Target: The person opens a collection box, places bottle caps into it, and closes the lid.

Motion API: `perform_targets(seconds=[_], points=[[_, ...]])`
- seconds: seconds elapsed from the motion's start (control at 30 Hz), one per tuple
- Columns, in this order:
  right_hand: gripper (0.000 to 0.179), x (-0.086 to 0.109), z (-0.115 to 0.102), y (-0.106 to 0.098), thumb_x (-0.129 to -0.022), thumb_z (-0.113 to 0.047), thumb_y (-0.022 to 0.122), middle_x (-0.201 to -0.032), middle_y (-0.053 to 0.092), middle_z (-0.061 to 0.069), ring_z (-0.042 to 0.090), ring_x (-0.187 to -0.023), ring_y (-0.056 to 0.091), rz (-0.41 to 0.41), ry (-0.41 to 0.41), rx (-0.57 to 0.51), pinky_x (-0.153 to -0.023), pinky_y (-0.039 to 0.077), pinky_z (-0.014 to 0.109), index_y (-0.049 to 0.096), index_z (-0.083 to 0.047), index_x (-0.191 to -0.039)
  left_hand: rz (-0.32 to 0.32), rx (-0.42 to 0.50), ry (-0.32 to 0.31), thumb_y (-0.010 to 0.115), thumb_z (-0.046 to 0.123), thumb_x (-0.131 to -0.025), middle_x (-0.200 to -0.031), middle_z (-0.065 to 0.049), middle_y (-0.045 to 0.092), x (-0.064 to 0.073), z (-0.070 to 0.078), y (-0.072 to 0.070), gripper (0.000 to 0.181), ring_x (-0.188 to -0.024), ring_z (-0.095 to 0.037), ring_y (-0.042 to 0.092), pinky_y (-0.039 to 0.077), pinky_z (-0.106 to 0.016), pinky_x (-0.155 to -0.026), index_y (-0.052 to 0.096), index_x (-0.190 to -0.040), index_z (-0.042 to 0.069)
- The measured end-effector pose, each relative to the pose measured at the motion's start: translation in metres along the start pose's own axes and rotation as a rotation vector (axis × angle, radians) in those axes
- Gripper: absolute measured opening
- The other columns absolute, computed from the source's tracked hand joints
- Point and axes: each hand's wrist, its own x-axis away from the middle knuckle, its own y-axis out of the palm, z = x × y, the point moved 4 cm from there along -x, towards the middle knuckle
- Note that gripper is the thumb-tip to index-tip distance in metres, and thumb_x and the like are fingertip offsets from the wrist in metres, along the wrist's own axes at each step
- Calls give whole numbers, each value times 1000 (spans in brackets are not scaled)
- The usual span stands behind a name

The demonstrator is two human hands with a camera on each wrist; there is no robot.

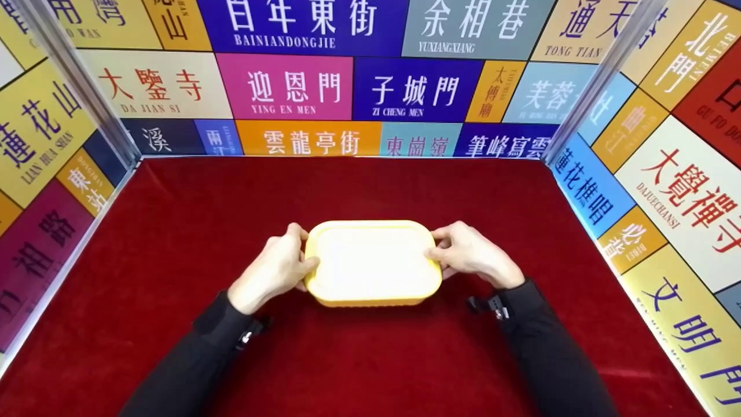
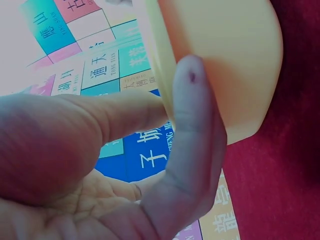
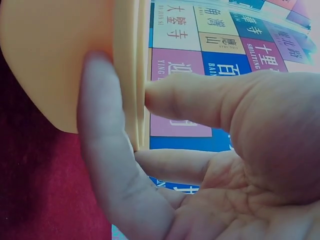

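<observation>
A yellow rectangular container with rounded corners [image 1: 373,260] and a pale, washed-out top is held between both hands over the red cloth. My left hand [image 1: 279,260] grips its left end, thumb on the top rim and fingers under it. In the left wrist view the fingers [image 2: 192,100] press the container's yellow side [image 2: 235,65]. At the opposite end my right hand [image 1: 472,252] pinches the rim the same way. The right wrist view shows a finger [image 3: 100,95] along the side wall [image 3: 55,55] and the thumb on the rim. The container's underside is hidden in the head view.
Red cloth [image 1: 370,359] covers the table. Panels with colourful printed signs [image 1: 283,87] stand behind and on both sides, joined by metal corner posts [image 1: 608,81]. Black sleeves [image 1: 197,347] and wrist straps cover both forearms.
</observation>
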Motion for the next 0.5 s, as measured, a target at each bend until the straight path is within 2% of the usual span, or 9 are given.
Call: perform_targets(seconds=[0.13, 0.23, 0.3, 0.4, 0.5], points=[[44, 0, 0, 0, -109, -11, 75, -105, 82, 19, 19, -78, 84, 5, -7, 22, -74, 73, 35, 73, 4, -150, -3, -29, 2, 77, 7, -108, -91, -17, 76, 1, 0, 1, 38, -62, -20, 77, 70, -37, -63, 56, -138, -2], [41, -2, -1, 0, -107, -14, 76, -104, 84, 18, 18, -77, 81, 56, -34, 125, -74, 71, 31, 78, 2, -145, 35, -148, 30, 77, 12, -108, -104, -20, 75, 0, 3, 0, 39, -79, -27, 78, 68, -39, -73, 59, -139, -2], [41, -3, -4, 0, -104, -16, 76, -105, 86, 17, 20, -81, 80, 110, -78, 235, -77, 67, 30, 80, 1, -141, 66, -232, 45, 78, 17, -108, -118, -23, 73, -1, 5, 0, 45, -92, -34, 76, 67, -46, -83, 60, -144, -3], [50, -3, -8, 1, -100, -16, 76, -117, 85, 23, 31, -97, 82, 193, -155, 365, -88, 68, 39, 77, 6, -144, 129, -310, 72, 81, 21, -107, -137, -26, 66, -2, 7, 3, 55, -109, -42, 73, 68, -55, -91, 60, -153, -2], [63, -1, -12, 4, -98, -13, 77, -134, 76, 31, 43, -118, 80, 243, -211, 406, -104, 68, 52, 66, 11, -155, 211, -330, 146, 83, 23, -106, -144, -26, 63, -3, 9, 10, 58, -119, -47, 72, 69, -59, -92, 62, -155, 0]])
